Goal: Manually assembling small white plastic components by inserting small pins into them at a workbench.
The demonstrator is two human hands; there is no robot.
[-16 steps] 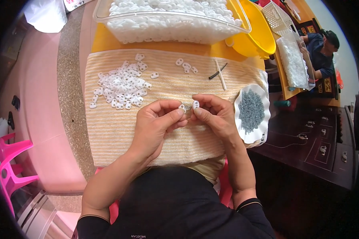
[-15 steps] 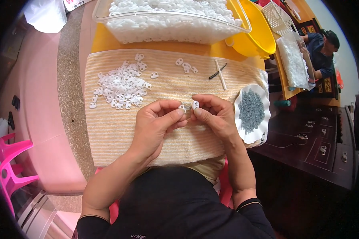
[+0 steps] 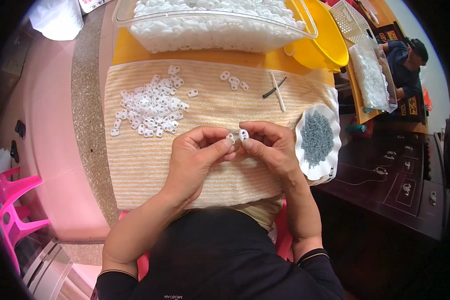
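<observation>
Over the middle of the striped towel (image 3: pixel 150 185), my left hand (image 3: pixel 197 150) pinches a small white two-hole plastic piece (image 3: pixel 230 137) between thumb and fingertips. Just to its right, my right hand (image 3: pixel 272 145) pinches a rounder white two-hole cover (image 3: pixel 243 135) by its edge. A narrow gap separates the two parts; whether anything thin sits between them, I cannot tell. A heap of white two-hole pieces (image 3: pixel 152 107) lies to the left of my hands. Beside my right hand, a white wavy-rimmed dish (image 3: pixel 311 173) holds many small grey spring-like pieces (image 3: pixel 316 139).
A clear bin (image 3: pixel 210 22) of white covers stands at the far edge, with a yellow basin (image 3: pixel 330 55) beside it. Several loose covers (image 3: pixel 234 81) and two crossed sticks, white (image 3: pixel 279 92) and black (image 3: pixel 275 87), lie on the towel. A co-worker (image 3: pixel 407 65) sits at far right.
The pieces in my fingertips have come slightly closer together, and the right-hand cover has turned a little, showing its holes more. Nothing has been let go.
</observation>
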